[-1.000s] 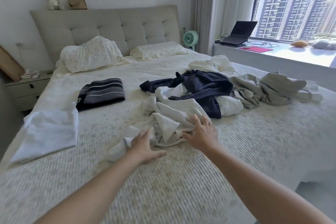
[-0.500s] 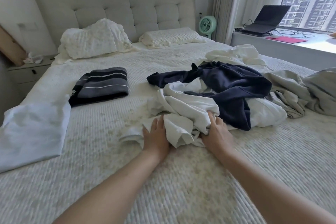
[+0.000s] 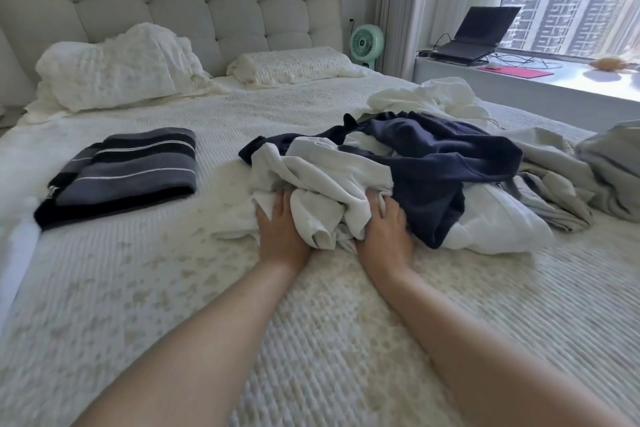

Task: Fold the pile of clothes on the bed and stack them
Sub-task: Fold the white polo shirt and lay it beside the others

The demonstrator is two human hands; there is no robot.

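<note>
folded top [image 3: 121,173] L on bed [image 3: 311,340] | pile [image 3: 398,177] R | pillows [image 3: 117,69] behind

No legible text, label, brand, number or sign appears anywhere in the bedroom; a small pale mark on the corner of the folded striped garment [image 3: 121,173] on the bed is too blurred to read.

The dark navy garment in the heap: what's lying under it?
Under the dark navy garment lies crumpled white cloth, showing at its left and lower right. Both hands, left and right, grip that cloth. Anything deeper in the heap is covered.
</note>
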